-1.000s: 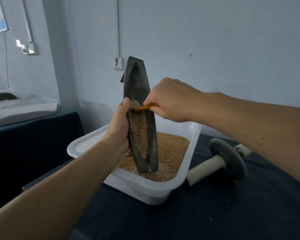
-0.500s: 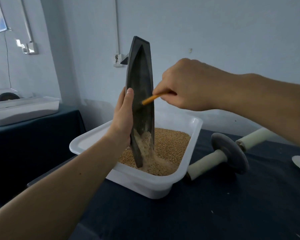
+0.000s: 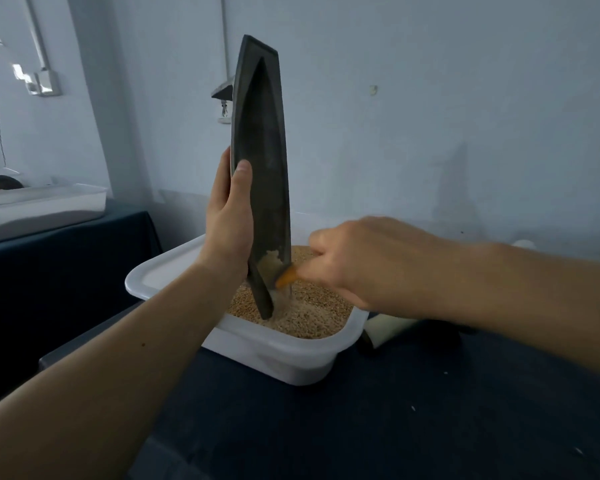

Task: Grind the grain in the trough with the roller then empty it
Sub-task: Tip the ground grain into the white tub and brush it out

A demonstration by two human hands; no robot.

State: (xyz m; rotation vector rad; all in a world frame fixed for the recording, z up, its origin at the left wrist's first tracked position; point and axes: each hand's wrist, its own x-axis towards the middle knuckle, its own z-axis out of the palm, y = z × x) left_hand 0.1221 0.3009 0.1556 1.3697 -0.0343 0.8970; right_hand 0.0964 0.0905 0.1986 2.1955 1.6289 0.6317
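Thumb and palm of the left hand (image 3: pixel 227 220) clasp the long edge of a dark grey boat-shaped trough (image 3: pixel 260 161), with the fingers wrapped out of sight behind it. The trough stands nearly upright, and its pointed lower end dips into a white rectangular plastic tub (image 3: pixel 257 355) just below that hand. Tan grain (image 3: pixel 319 313) fills the tub; a paler, finer patch clings inside the trough's lower end and lies heaped under its tip. Just right of the trough, the right hand (image 3: pixel 368 261), blurred, is clenched round a small orange-handled tool (image 3: pixel 286 277) whose end meets the trough's lower inside. Under the right wrist, beside the tub, the pale cylindrical handle of the roller (image 3: pixel 390 329) shows, the rest hidden. Tub and roller sit on a dark blue cloth-covered surface (image 3: pixel 361 427).
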